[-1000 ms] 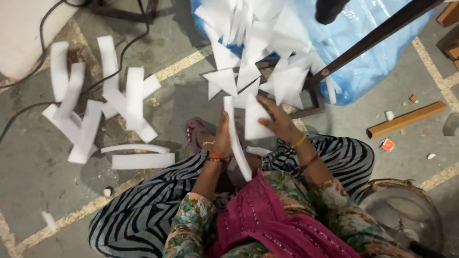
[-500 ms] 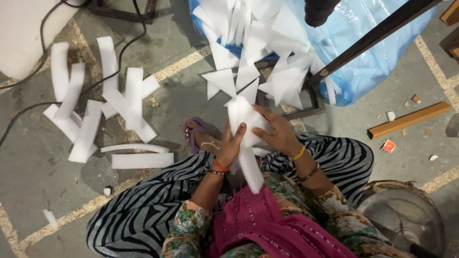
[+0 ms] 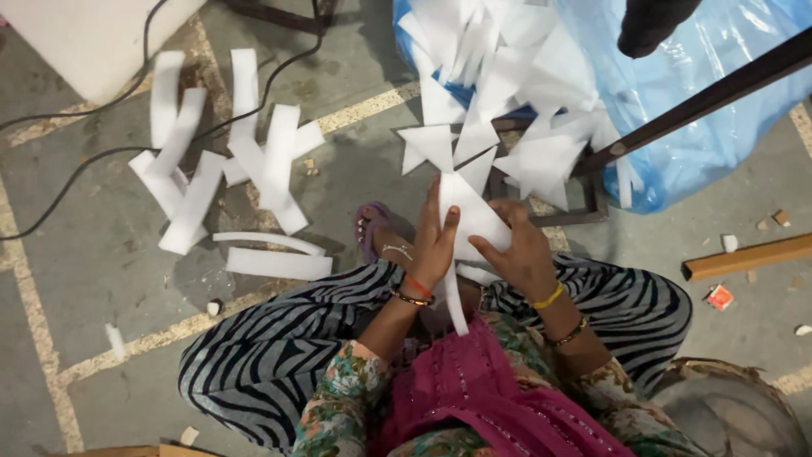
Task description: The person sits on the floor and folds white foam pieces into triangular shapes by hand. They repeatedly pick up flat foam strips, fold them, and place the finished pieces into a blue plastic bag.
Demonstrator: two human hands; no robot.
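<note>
Two hands gripped one white foam piece [image 3: 470,222] in front of the seated person's lap. The left hand [image 3: 433,245] had its fingers extended and pressed flat against the piece's left edge, thumb on the front face. The right hand [image 3: 518,251] held the right side, fingers curled behind and thumb across the front. Both hands were closed on the piece. A narrow tail of the same foam hung down from the piece between the wrists, ending above the pink cloth [image 3: 482,406] on the lap.

Positions relative to the foam piece:
- Directly beyond it lay a heap of white triangular offcuts [image 3: 499,101], spilling over a blue plastic sheet [image 3: 719,118].
- To its right, a dark metal bar [image 3: 702,101] ran diagonally toward the upper corner of the view.
- Just to its left, a foot in a purple sandal [image 3: 372,233] rested on the concrete floor [image 3: 76,254].
- Farther left, long white foam strips [image 3: 228,169] lay scattered, with a black cable [image 3: 110,152] crossing among them.
- Well to its right, a wooden batten [image 3: 748,256] lay on the floor.
</note>
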